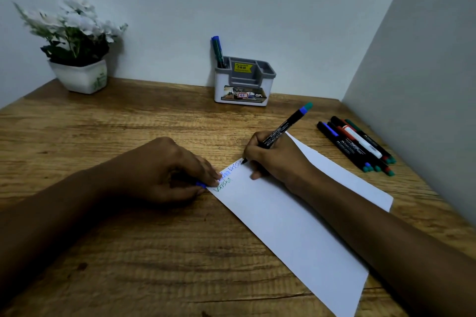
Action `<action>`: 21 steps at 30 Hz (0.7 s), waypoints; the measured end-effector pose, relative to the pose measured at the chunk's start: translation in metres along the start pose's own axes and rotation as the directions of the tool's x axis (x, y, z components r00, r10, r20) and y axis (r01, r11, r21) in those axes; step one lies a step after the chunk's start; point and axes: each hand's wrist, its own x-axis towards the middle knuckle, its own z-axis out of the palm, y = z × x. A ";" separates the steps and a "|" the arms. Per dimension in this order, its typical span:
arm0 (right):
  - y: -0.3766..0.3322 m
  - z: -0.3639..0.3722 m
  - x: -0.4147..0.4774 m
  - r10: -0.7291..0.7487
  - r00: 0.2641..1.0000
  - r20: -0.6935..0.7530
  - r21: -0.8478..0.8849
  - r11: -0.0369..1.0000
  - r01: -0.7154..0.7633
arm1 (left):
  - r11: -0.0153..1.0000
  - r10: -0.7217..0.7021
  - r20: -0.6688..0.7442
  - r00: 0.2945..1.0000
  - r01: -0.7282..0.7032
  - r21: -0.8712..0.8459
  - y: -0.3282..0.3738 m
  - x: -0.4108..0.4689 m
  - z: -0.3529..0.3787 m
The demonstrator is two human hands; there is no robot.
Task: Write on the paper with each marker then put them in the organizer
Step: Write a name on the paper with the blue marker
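A white paper (296, 219) lies slanted on the wooden desk, with handwriting near its far left corner. My right hand (275, 159) grips a black marker (280, 128) with a blue and teal end, its tip touching the paper. My left hand (167, 170) rests on the paper's left edge, fingers curled round a blue cap (201, 184). The white and grey organizer (243, 82) stands at the back by the wall, with one blue-capped marker (217, 50) upright in its left slot.
Several markers (358, 145) lie side by side on the desk (128, 252) at the right, close to the side wall. A white pot with white flowers (77, 59) stands at the back left corner.
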 end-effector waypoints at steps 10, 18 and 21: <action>0.000 -0.003 0.001 0.066 0.991 -0.113 0.290 0.957 -0.030 | 1.000 0.018 -0.009 1.000 -0.018 0.015 0.006 0.001 -0.004; -0.004 -0.009 0.003 0.104 0.993 -0.058 0.485 0.872 -0.063 | 0.996 0.018 -0.069 0.997 -0.011 0.093 0.017 0.003 -0.007; -0.008 -0.011 0.001 0.051 0.998 -0.048 0.483 0.875 -0.022 | 0.990 -0.028 -0.249 0.968 0.062 0.129 0.021 0.005 -0.007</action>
